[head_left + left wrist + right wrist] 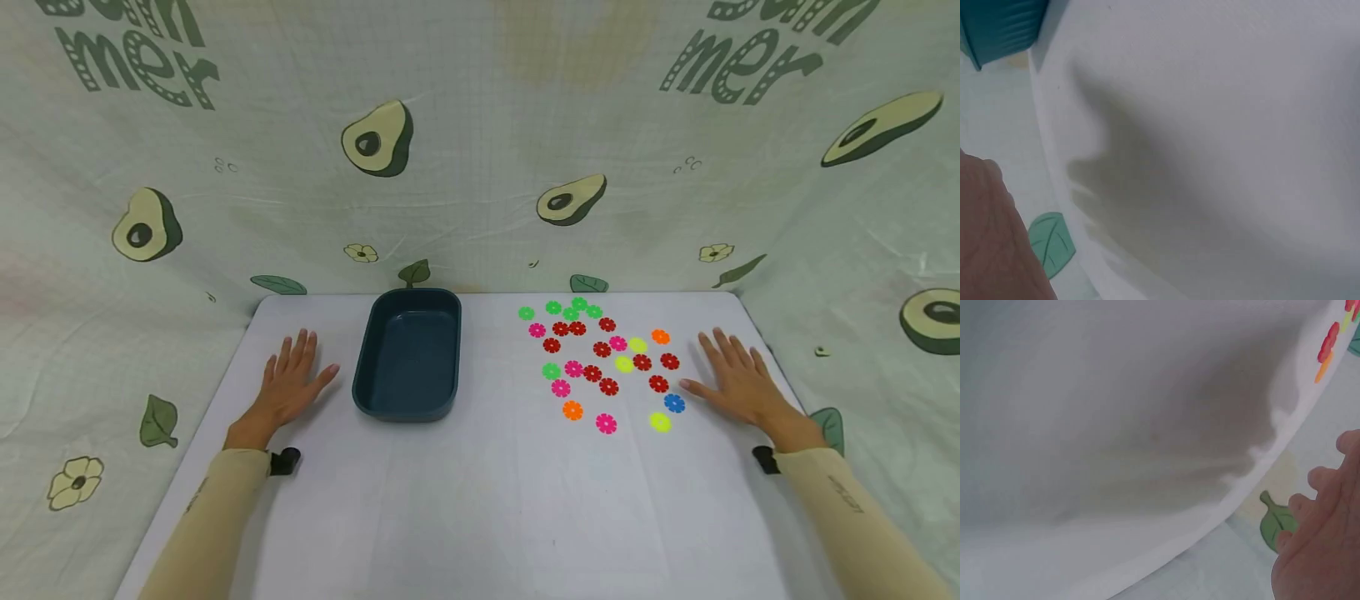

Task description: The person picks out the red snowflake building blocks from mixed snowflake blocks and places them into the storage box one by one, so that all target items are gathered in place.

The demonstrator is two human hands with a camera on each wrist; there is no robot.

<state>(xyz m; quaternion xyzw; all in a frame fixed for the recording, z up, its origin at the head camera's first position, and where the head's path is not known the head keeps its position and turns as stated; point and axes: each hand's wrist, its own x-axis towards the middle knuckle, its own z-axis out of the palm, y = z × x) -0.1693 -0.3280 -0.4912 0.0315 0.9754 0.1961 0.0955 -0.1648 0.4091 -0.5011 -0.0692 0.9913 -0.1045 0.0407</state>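
Note:
My left hand (285,387) is spread with straight fingers over the left side of the white table, palm down and holding nothing. Just right of it stands a dark teal rectangular tray (407,414), with nothing inside; its side wall (1007,28) shows at the corner of the left wrist view. On the right, my right hand (738,383) is likewise spread and holds nothing. Its thumb points toward a blue disc (674,403) with a notched, flower-like edge. Several similar discs lie scattered left of that hand: red (609,387), green (551,372), pink (607,423), yellow (660,422) and orange (573,410).
The white tabletop (465,508) ends at a back edge against a hanging pale cloth (465,125) printed with avocados and leaves. The same cloth drops at both sides. A small black wrist piece (285,461) sits at the left cuff, another (766,459) at the right.

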